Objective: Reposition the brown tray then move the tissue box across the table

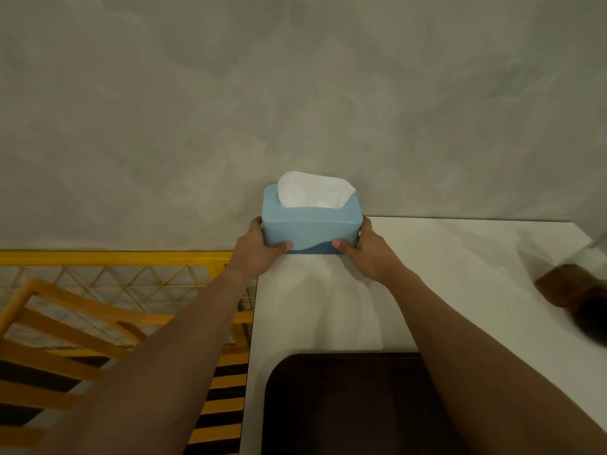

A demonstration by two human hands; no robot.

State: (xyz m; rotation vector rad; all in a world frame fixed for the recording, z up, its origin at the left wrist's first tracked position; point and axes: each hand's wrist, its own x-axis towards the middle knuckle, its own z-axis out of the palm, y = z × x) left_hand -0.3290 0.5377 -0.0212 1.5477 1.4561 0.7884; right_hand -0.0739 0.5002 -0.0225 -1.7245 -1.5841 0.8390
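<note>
A light blue tissue box (310,228) with a white tissue sticking out of its top is at the far left corner of the white table (460,290), against the grey wall. My left hand (259,249) grips its left end and my right hand (364,249) grips its right end, thumbs on the front face. Whether the box rests on the table or hovers just above it I cannot tell. The dark brown tray (345,405) lies at the table's near edge, between my forearms, partly covered by my right arm.
A blurred brown object (571,290) sits at the table's right side. Left of the table stand a yellow wire grid fence (115,277) and a yellow slatted chair (65,339). The grey wall (295,93) bounds the far side.
</note>
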